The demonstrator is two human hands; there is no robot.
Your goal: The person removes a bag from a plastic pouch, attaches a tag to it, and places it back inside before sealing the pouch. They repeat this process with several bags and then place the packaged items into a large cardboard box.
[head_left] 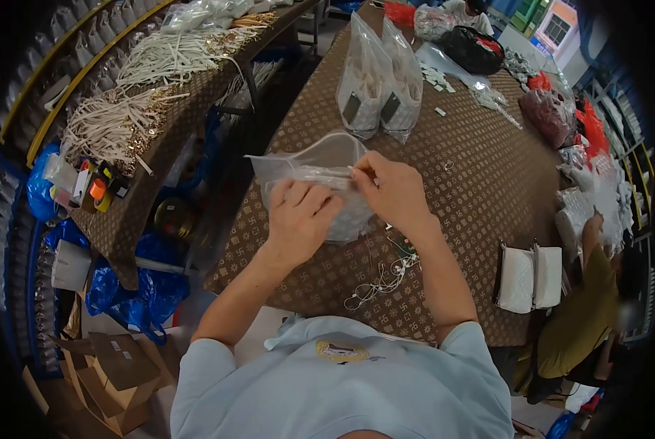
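In front of me on the patterned tablecloth lies a clear plastic bag (327, 151), its open mouth pointing away from me. A pale patterned item, probably a handbag (349, 219), shows through it and is partly hidden by my hands. My left hand (302, 216) has its fingers curled on the near left side of the plastic. With thumb and fingers pinched, my right hand (393, 192) grips the bag's right edge. Two pale handbags in clear plastic (362, 95) stand upright just beyond, each with a dark tag.
Thin white tag strings (390, 282) lie tangled near the table's front edge. Two white quilted bags (518, 282) stand at the right, beside a co-worker's arm (594, 241). A side table at left carries piles of white straps (163, 62). A black plastic bag (472, 50) sits far back.
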